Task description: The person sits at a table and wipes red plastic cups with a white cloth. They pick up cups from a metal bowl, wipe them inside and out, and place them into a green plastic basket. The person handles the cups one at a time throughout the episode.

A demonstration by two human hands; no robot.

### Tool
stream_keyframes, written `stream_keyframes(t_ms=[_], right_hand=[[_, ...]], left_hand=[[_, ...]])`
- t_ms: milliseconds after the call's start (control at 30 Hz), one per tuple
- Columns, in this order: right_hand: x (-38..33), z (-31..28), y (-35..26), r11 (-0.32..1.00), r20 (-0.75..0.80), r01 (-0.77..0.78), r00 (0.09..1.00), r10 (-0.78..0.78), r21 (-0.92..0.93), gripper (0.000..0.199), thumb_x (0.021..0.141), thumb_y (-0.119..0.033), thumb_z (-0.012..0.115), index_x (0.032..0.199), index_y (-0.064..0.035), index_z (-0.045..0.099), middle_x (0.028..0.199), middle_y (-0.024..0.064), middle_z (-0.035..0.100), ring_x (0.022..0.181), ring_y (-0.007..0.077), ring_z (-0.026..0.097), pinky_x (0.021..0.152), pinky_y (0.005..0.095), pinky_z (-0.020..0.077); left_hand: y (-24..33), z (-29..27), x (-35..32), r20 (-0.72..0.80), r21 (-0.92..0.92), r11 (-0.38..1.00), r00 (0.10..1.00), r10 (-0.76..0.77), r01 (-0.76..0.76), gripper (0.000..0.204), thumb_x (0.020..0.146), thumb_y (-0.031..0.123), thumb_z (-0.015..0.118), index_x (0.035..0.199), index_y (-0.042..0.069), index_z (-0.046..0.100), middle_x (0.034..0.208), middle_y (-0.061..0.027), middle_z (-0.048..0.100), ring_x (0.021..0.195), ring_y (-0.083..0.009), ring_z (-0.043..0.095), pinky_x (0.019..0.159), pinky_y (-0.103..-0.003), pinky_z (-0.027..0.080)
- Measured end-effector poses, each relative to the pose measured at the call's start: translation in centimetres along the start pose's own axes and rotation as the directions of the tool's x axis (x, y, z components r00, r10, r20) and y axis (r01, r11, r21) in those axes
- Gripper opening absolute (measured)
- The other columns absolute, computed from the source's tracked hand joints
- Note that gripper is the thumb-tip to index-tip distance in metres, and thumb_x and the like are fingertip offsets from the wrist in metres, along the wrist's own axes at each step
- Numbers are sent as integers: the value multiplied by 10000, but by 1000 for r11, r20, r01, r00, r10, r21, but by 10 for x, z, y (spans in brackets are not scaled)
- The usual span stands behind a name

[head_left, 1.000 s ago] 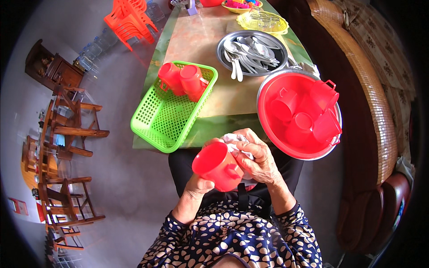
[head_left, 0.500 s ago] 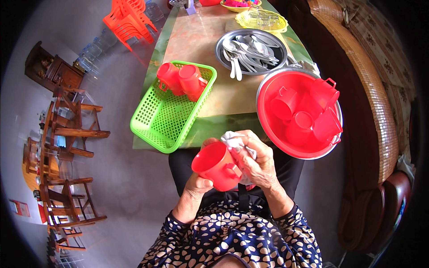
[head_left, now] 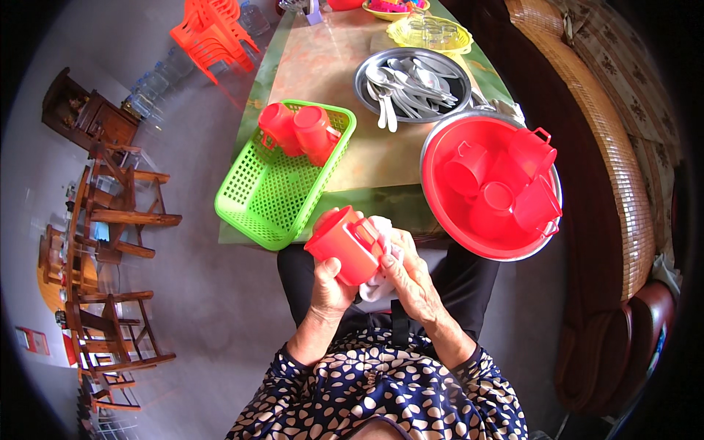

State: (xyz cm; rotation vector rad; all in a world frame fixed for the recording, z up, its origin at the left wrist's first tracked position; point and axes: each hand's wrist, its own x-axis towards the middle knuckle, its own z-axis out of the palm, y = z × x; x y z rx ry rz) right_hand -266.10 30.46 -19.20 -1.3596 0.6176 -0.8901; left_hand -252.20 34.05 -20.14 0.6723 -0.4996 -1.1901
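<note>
Cup point(head_left: 343, 244), red plastic with a handle, sits over the person's lap at the near edge of the bench point(head_left: 330, 66). Left hand point(head_left: 328, 287) grips it from below, fingers closed around its body. Right hand point(head_left: 411, 277) presses a white cloth point(head_left: 378, 282) against its side, fingers curled shut on the cloth.

Risk, as judged: the cup hangs off the bench edge on a one-handed hold; if wet, rubbing pressure could twist it loose to the floor.

At 11 o'clock, a green basket point(head_left: 275, 187) holds two red cups point(head_left: 297, 130). At 2 o'clock, a red basin point(head_left: 447, 147) holds several more. At 12 o'clock, a steel tray of spoons point(head_left: 411, 81).

Against the earlier frame, the cup is turned slightly in the hands; bench items stand unchanged.
</note>
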Motion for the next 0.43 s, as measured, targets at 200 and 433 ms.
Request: stream_keyframes(t_ms=[200,433], right_hand=[[-11,17,7,992,-114,-103,987,110,72,392,952,-206,481,1272,14,428,1224,201,417,1126,326,454,961,362,369],[-10,27,2,959,-238,139,951,-199,-245,406,859,-36,549,1246,29,442,1108,224,485,1031,350,493,895,386,407]], left_hand=[[-12,-8,-6,-137,272,962,988,78,-38,747,764,496,620,1291,17,397,1199,-135,515,1068,-268,545,926,-400,451],[-17,0,-6,-202,406,903,949,241,-143,672,817,465,585,1294,29,401,1197,-132,520,1043,-271,561,905,-405,468]])
